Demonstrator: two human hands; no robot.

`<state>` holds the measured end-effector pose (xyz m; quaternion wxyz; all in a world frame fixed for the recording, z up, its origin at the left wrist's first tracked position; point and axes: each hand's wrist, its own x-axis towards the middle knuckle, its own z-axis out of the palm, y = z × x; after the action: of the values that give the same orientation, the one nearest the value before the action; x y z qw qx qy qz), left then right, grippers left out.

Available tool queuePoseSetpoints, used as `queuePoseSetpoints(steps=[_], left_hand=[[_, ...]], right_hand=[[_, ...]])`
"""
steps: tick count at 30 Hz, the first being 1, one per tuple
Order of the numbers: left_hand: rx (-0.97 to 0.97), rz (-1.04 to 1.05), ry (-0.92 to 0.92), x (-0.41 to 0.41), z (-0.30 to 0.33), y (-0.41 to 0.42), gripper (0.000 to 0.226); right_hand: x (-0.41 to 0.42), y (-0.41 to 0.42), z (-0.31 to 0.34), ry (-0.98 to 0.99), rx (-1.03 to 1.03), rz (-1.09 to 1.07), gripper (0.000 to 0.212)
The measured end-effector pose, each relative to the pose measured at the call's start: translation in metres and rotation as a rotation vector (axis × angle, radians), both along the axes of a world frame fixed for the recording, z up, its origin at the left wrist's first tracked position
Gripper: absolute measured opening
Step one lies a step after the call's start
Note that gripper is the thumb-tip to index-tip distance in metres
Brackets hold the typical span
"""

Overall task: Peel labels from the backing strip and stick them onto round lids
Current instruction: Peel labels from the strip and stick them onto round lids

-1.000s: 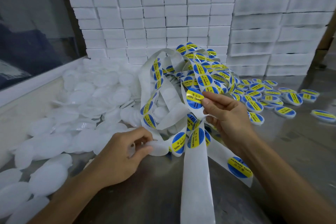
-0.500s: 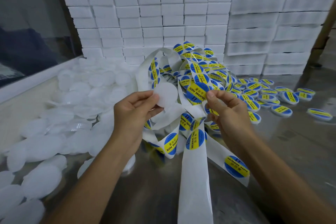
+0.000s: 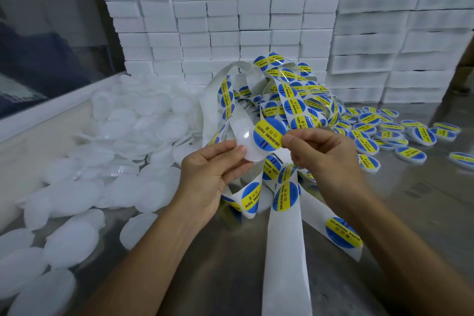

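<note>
My left hand [image 3: 213,164] pinches a clear round lid [image 3: 246,140] by its lower left edge, held up above the table. My right hand [image 3: 320,154] pinches a round blue and yellow label [image 3: 269,133] by its right edge, and the label overlaps the lid's right side. Behind and below my hands lies a tangled white backing strip [image 3: 284,238] with more of the same labels on it. A heap of bare white lids [image 3: 123,136] covers the table's left. Labelled lids [image 3: 389,133] lie scattered at the right.
Stacks of white boxes [image 3: 230,20] form a wall at the back and right. The steel table [image 3: 410,213] shows between the strip and the labelled lids. A raised white ledge [image 3: 38,115] runs along the left side.
My left hand picked a lid off the table and raised it to the middle. My right hand brought a peeled label leftwards onto the lid.
</note>
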<state>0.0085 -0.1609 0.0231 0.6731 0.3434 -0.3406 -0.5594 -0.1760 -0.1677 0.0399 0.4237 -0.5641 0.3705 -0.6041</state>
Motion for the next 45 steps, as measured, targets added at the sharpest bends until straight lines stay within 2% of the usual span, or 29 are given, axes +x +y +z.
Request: queuePoseSetpoints(steps=[9, 20, 25, 30, 34, 37, 39, 41, 45], left_hand=[[0.000, -0.052, -0.051, 0.000, 0.001, 0.001, 0.043], [-0.009, -0.054, -0.081, 0.001, 0.002, 0.003, 0.041], [-0.031, -0.048, -0.125, 0.001, 0.002, 0.005, 0.033], [-0.097, -0.062, -0.176, 0.000, 0.003, 0.009, 0.015], [-0.137, -0.048, -0.245, -0.001, 0.004, 0.010, 0.015], [-0.150, -0.039, -0.280, -0.003, 0.003, 0.011, 0.018], [-0.154, -0.071, -0.252, -0.004, 0.003, 0.011, 0.020], [-0.149, -0.129, -0.204, -0.005, 0.003, 0.011, 0.022], [-0.110, -0.182, -0.101, -0.006, 0.003, 0.010, 0.034]], right_hand=[[0.005, 0.004, -0.002, 0.096, -0.028, 0.015, 0.009], [0.006, 0.003, -0.004, 0.119, 0.009, 0.020, 0.004], [0.005, 0.001, -0.005, 0.124, 0.021, 0.015, 0.004], [0.003, -0.001, -0.006, 0.147, 0.035, 0.006, 0.002], [0.002, -0.002, -0.008, 0.171, 0.016, -0.013, 0.001], [0.004, -0.003, -0.010, 0.195, -0.035, -0.097, 0.010], [0.004, -0.004, -0.013, 0.240, -0.091, -0.194, 0.019], [0.004, -0.005, -0.015, 0.332, -0.161, -0.262, 0.016], [0.011, -0.001, -0.016, 0.375, -0.232, -0.140, 0.023]])
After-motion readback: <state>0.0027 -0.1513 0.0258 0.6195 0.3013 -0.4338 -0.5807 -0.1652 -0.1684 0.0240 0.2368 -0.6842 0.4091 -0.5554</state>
